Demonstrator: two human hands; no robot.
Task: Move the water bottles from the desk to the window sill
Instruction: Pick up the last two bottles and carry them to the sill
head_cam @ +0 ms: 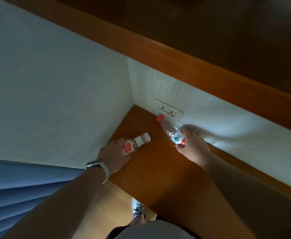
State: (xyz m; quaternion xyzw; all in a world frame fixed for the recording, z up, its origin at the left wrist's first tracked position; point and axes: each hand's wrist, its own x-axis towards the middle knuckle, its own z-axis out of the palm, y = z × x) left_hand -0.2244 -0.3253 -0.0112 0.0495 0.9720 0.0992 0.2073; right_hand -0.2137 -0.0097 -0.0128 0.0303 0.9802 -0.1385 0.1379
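Here each hand [114, 152] [191, 142] grips a bottle [136, 143] [170, 130].

- We see 2 white textured walls [55, 83] meeting in a corner above the orange-brown wooden desk [158, 169].
- A socket plate [169, 110] with 2 outlets sits low on the far wall.
- A wooden ledge [175, 54] runs above it.
- Blue pleated fabric [20, 190] borders the pale wood floor [113, 200].

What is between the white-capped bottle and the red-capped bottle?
Only bare wooden desk top shows between the white-capped bottle and the red-capped bottle, in the head view.
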